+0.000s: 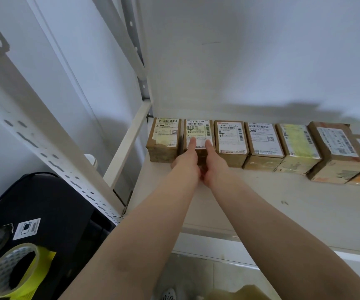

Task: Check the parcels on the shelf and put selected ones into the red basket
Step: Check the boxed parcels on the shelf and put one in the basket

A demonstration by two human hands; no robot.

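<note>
A row of several brown cardboard parcels with white shipping labels stands along the back of the white shelf point(261, 204). Both my hands hold the second parcel from the left point(198, 131). My left hand point(187, 158) grips its left front side, thumb lying on the label. My right hand point(213, 162) grips its right front side, thumb also on top. The leftmost parcel point(163, 138) and the third parcel point(231, 139) stand close on either side. The red basket is not in view.
A white perforated shelf upright point(45, 135) slants across the left. Below left sits a black case point(62, 208) with a roll of yellow tape point(14, 271) on it. The white wall stands behind the parcels. More parcels point(334, 148) run to the right edge.
</note>
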